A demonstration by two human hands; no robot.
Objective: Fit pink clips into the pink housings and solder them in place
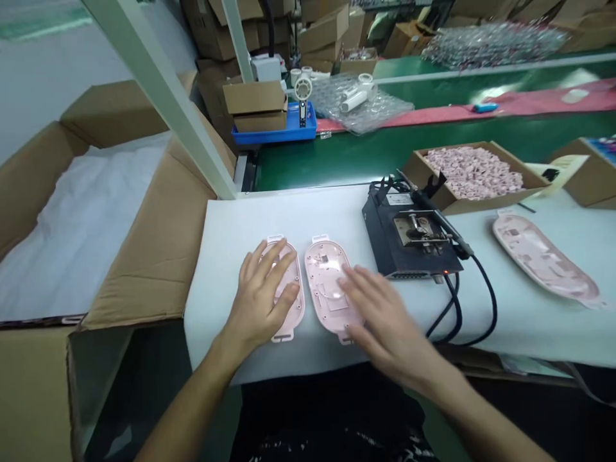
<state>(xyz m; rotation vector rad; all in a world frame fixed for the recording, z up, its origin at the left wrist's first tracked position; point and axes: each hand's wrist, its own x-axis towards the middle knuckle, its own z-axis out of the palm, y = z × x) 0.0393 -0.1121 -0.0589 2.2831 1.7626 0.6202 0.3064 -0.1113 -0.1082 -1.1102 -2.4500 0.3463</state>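
Note:
Two pink oval plastic shells lie side by side on the white worktop. My left hand (264, 296) rests over the left pink shell (294, 308), its fingers stretched out and covering much of it. Beside it is the right pink shell (327, 289), its inside facing up with small posts and a round clear patch in the middle. My right hand (382, 314) reaches over this shell's right edge with fingers extended; whether it touches is hard to tell. Neither hand grips anything.
A black soldering-type station (409, 231) with cables stands to the right. Behind it sits a carton of small pink parts (474, 172). Another pink shell (543, 256) lies far right. A large lined carton (144, 237) stands left, beside a white post (168, 96). A blue tray (274, 135) is behind.

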